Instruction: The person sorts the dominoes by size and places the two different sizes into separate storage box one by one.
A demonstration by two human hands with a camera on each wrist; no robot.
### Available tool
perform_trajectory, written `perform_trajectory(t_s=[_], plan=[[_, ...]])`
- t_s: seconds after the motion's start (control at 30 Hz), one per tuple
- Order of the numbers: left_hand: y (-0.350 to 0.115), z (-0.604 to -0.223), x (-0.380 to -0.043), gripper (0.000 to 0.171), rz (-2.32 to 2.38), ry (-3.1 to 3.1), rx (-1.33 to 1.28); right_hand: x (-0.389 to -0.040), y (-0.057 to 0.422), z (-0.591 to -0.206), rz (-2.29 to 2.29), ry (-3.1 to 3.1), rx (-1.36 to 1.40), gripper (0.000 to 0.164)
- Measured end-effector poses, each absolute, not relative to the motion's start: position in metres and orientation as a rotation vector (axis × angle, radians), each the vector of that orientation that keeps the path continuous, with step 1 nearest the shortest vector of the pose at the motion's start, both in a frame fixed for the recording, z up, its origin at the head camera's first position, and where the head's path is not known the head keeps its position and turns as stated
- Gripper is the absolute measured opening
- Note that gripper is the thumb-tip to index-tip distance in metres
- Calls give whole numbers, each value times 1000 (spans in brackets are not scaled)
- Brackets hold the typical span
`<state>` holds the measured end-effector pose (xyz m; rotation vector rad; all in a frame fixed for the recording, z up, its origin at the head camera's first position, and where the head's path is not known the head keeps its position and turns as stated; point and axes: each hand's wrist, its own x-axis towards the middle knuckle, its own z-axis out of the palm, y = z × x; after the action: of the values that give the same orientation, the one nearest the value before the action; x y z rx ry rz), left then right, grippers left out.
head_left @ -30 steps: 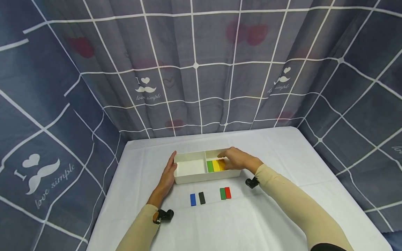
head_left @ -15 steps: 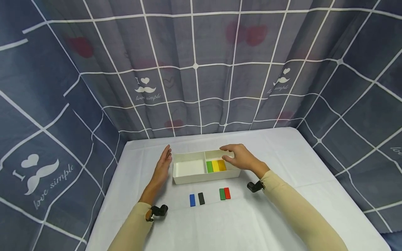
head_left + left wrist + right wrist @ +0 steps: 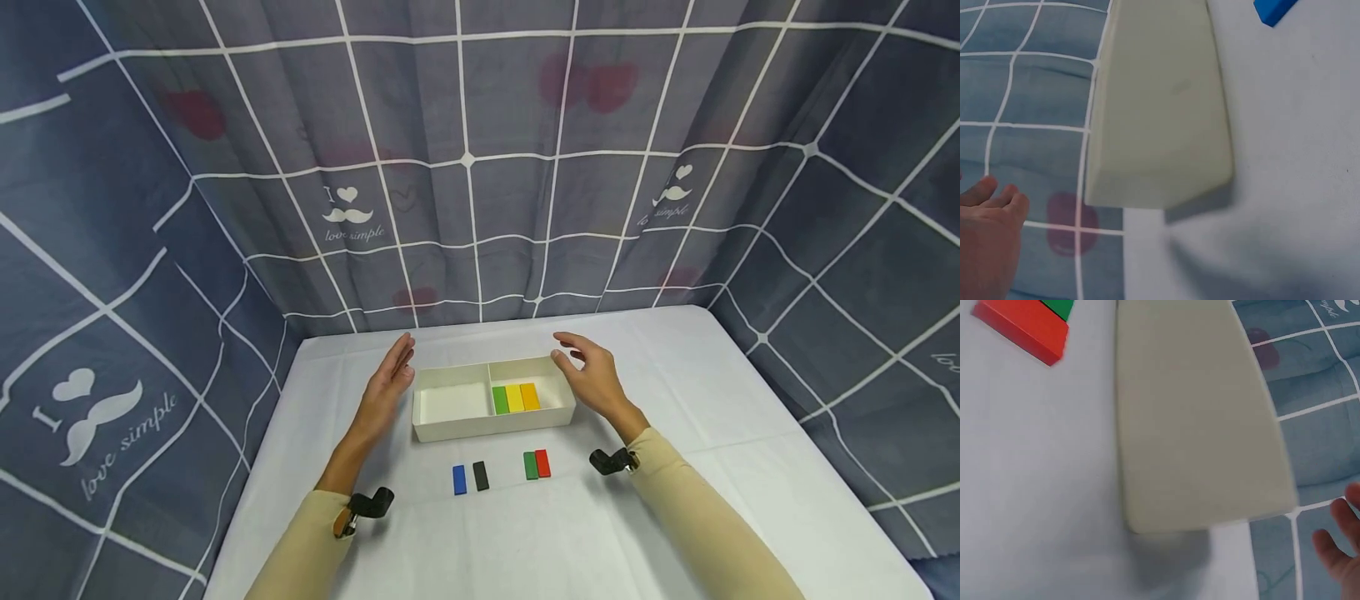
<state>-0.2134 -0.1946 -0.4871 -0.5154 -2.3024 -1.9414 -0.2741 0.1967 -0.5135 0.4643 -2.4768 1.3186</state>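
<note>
1 box (image 3: pixel 491 427); right compartment, 3: lime block (image 3: pixel 501 400), yellow block (image 3: pixel 514 398), orange block (image 3: pixel 530 397). Table (image 3: pixel 487 550), 4: blue block (image 3: pixel 460 480), black block (image 3: pixel 481 476), green block (image 3: pixel 531 466), red block (image 3: pixel 543 463). Left hand (image 3: pixel 381 402) straight, right hand (image 3: pixel 596 379) loosely bent, both holding nothing, near box ends. Wrist views crop both hands.

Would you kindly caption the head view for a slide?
Left hand and right hand flank a divided box holding three blocks, four more in front.

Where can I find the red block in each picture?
Head: the red block is below centre, right of the dark green block.
Left wrist: not in it.
Right wrist: the red block is at top left.
Shared landmark: the pale box, in all three.
</note>
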Motion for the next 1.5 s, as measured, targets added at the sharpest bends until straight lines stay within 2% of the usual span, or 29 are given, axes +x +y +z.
perform_trajectory(t_s=[0.37, 0.7, 1.13, 1.5], plan=[[-186, -470, -188, 78, -1818, -2323, -722, -267, 195, -544, 1627, -2353, 252, 49], [-179, -472, -169, 88, -1771, -2372, -813, -262, 191, -565, 1817, -2348, 259, 52], [-181, -483, -149, 85, -1570, -2635, -835, -255, 192, -575, 1786, -2427, 273, 50], [-178, -507, -143, 81, -1630, -2675, -875, -253, 192, -580, 1770, -2434, 284, 52]])
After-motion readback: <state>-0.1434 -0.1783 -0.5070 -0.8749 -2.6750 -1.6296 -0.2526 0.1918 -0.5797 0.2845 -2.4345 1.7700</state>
